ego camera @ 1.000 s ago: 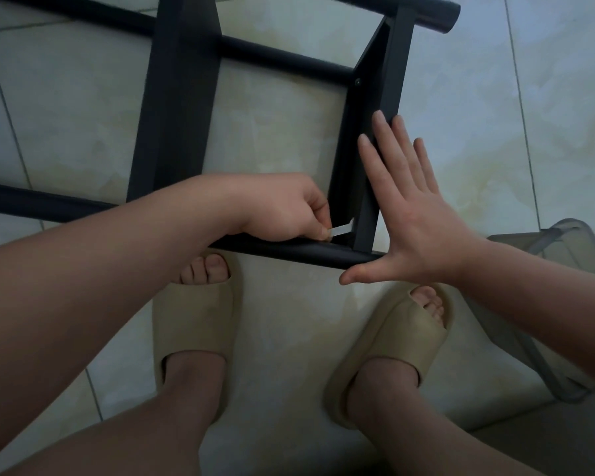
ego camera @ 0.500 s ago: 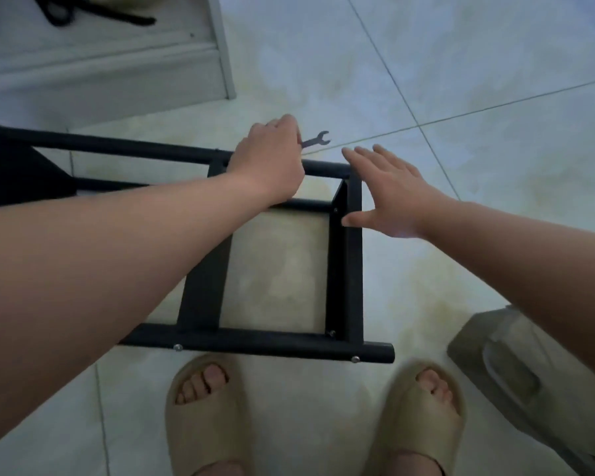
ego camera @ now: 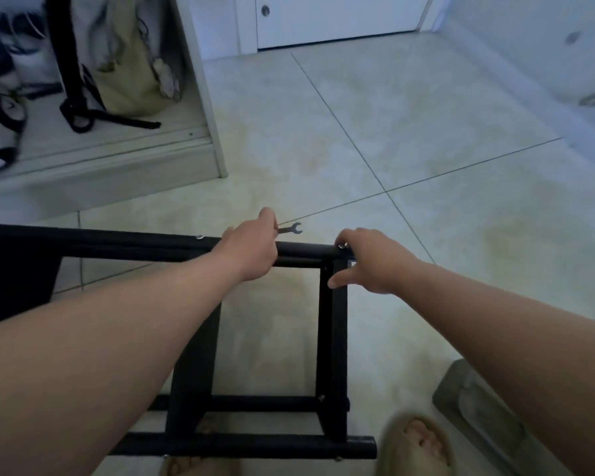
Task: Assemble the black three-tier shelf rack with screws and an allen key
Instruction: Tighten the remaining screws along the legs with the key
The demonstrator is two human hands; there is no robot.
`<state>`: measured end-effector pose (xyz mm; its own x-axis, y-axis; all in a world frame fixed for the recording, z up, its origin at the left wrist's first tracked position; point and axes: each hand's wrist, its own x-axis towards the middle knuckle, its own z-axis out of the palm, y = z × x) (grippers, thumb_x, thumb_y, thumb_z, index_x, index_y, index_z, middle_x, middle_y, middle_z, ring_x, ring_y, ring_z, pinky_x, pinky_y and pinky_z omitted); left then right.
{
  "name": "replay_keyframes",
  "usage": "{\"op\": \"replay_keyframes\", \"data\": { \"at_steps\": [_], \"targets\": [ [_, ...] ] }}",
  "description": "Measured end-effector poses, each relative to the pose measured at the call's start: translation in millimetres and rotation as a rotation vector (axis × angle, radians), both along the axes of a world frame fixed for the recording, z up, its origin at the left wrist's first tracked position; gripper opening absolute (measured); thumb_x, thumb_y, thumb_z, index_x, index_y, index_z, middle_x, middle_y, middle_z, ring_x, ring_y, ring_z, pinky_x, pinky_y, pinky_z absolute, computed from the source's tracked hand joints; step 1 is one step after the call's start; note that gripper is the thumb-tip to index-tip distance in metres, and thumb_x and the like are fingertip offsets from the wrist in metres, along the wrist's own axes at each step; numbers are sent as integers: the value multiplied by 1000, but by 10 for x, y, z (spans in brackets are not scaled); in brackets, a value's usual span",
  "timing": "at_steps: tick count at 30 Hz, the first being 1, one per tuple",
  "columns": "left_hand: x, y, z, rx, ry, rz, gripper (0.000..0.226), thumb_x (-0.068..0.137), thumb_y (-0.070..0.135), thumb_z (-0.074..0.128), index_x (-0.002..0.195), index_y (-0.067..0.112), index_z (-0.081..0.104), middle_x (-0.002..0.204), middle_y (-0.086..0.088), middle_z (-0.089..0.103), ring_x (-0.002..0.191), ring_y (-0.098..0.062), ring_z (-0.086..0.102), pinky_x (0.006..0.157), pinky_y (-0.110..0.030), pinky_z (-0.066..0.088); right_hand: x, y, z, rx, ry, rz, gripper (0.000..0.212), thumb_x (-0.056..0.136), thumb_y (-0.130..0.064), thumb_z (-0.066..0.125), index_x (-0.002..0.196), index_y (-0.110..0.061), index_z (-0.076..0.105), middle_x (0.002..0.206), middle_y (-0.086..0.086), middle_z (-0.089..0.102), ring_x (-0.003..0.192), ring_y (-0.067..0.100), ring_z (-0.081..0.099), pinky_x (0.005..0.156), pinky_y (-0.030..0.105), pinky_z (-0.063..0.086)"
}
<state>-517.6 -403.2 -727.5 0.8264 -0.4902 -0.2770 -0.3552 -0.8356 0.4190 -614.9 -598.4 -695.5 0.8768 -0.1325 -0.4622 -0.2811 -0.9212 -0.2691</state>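
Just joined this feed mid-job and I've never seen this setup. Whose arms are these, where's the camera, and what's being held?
There is no machine here. One camera worn on a person's head looks down at their own bare arms. The black rack frame lies on the tiled floor. The left hand is over the far rail, gripping a small spanner. The right hand grips the frame's far right corner. A sandalled foot shows at the bottom.
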Motion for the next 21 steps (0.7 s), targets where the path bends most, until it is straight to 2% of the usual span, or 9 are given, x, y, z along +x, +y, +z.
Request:
{"op": "replay_keyframes", "data": {
  "at_steps": [2, 5, 8, 12, 17, 21],
  "targets": [
    [-253, 112, 264, -22, -60, -7, 7, 102, 12, 35, 101, 19, 37, 78, 2, 53, 72, -23, 51, 77, -39, 30, -255, 107, 264, -24, -57, 10, 59, 79, -49, 82, 124, -24, 54, 116, -2, 55, 107, 21, 51, 80, 36, 44],
    [-718, 351, 586, -60, -91, 16, 8, 102, 13, 35, 101, 21, 37, 78, 5, 53, 81, -29, 54, 82, -41, 34, -704, 319, 616, -62, -123, 23, 46, 85, -40, 77, 121, -25, 53, 118, -4, 55, 107, 24, 57, 77, 35, 42],
    [-1269, 572, 793, -76, -124, 19, 9, 101, 12, 36, 100, 21, 36, 77, 4, 56, 75, -26, 53, 78, -40, 33, -1203, 550, 817, -107, -154, 36, 36, 88, -33, 74, 115, -22, 52, 120, -4, 56, 103, 27, 60, 75, 36, 44],
    [-2019, 806, 890, -93, -190, 54, 12, 101, 10, 38, 99, 22, 37, 79, 5, 55, 74, -21, 50, 76, -37, 30, -1928, 859, 889, -106, -219, -1, 35, 89, -28, 73, 100, -24, 40, 101, -6, 48, 93, 27, 60, 66, 35, 38],
    [-2712, 1039, 805, -96, -193, 128, 12, 103, 15, 38, 97, 25, 36, 85, 3, 59, 79, -21, 51, 76, -34, 27, -2640, 1207, 778, -105, -265, -49, 32, 90, -24, 69, 108, -19, 43, 107, 1, 53, 94, 27, 55, 64, 35, 36],
    [-3130, 1198, 716, -101, -152, 176, 10, 104, 18, 38, 97, 26, 36, 86, 3, 57, 82, -21, 50, 78, -32, 27, -3036, 1404, 706, -97, -233, -43, 29, 92, -19, 64, 111, -17, 42, 107, 3, 53, 96, 28, 54, 65, 35, 37]
  ]
}}
